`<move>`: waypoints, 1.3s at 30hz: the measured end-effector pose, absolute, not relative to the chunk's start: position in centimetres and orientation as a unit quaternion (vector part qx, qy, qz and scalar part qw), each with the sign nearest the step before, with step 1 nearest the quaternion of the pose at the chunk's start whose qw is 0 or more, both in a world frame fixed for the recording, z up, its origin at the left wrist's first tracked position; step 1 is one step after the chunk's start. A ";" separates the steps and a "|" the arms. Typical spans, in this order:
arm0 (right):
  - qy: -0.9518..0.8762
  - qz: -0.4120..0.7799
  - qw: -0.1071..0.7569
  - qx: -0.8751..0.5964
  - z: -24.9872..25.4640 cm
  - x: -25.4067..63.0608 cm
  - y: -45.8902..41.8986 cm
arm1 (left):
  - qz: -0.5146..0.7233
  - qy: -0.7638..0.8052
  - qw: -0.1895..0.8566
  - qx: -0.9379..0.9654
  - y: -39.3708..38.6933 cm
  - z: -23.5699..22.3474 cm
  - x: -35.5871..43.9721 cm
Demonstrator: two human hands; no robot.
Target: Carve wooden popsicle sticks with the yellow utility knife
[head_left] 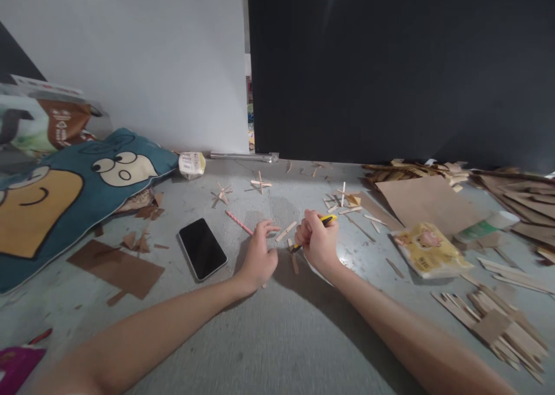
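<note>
Yellow-and-black plastic cutter (328,220) sits clenched in my right hand (318,239), its tip just beside a flat, light-brown wooden stick (295,263) right of the black-screened rectangular phone (202,248), long axis near-to-far. My left hand (259,250), farther from it, looks loosely spread, empty.

Grey tbl (247,349) – blk phone (202,249), brown cardbd (119,269), yellow pkt (429,253) & wood sticks (286,231) lying on it.
</note>
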State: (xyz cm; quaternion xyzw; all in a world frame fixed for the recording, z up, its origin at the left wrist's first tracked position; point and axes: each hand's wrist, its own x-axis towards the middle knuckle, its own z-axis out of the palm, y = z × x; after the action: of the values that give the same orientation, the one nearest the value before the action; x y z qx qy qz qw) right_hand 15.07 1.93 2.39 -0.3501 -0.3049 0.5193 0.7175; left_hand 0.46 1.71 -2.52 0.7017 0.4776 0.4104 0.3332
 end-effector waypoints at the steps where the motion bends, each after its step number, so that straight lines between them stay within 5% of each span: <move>1: -0.307 0.518 0.717 -0.350 2.3 15.0 1.9 | 0.409 0.477 0.333 0.703 1.7 -2.5 0.5; 29: -0.395 0.443 0.713 -0.374 1.2 14.5 1.6 | 0.250 0.424 0.251 0.833 0.6 -1.0 0.8; 39: -0.509 0.426 0.642 -0.385 1.1 15.5 -1.1 | 0.234 0.457 0.236 0.825 1.0 -1.5 1.1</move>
State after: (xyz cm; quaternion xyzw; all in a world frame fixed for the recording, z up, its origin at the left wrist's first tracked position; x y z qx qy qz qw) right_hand 15.50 -1.11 1.14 -0.3845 -0.5093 0.4256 0.6416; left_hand 1.07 1.04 -1.53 0.8249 0.4573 0.2337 0.2360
